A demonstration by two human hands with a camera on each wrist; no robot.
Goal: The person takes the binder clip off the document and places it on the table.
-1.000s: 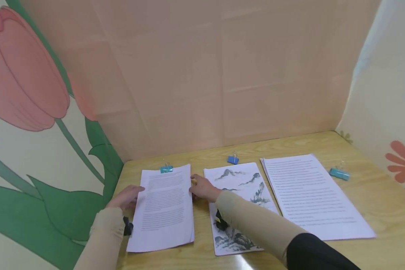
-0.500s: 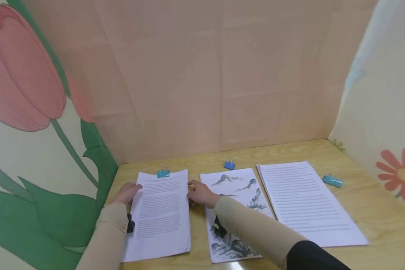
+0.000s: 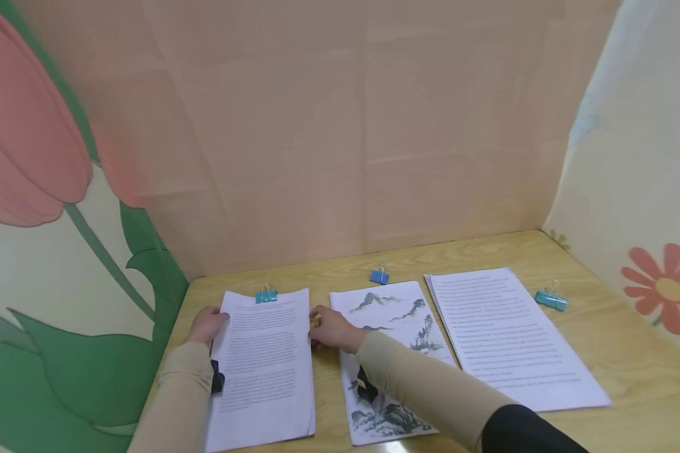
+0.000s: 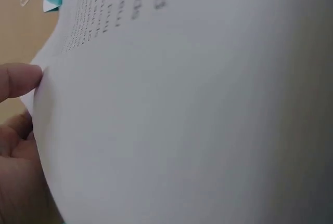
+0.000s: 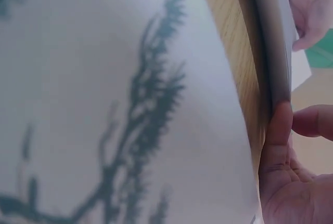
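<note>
In the head view, a stack of printed paper lies at the left between both hands. My left hand pinches its left edge; the left wrist view has the thumb on top and fingers beneath. My right hand pinches the opposite edge, and in the right wrist view a finger lies under the raised edge with the thumb over it. At the stack's top edge sits a teal binder clip, its wire handles pointing up. Whether it clamps the sheets I cannot tell.
Beneath my right forearm lies a stack topped by a landscape drawing, with a blue binder clip behind it. Farther right are another printed stack and a teal binder clip. Walls border the wooden table.
The head view has shifted, so the whole scene sits lower and farther left. Both hands keep their hold on the side edges of the left stack.
</note>
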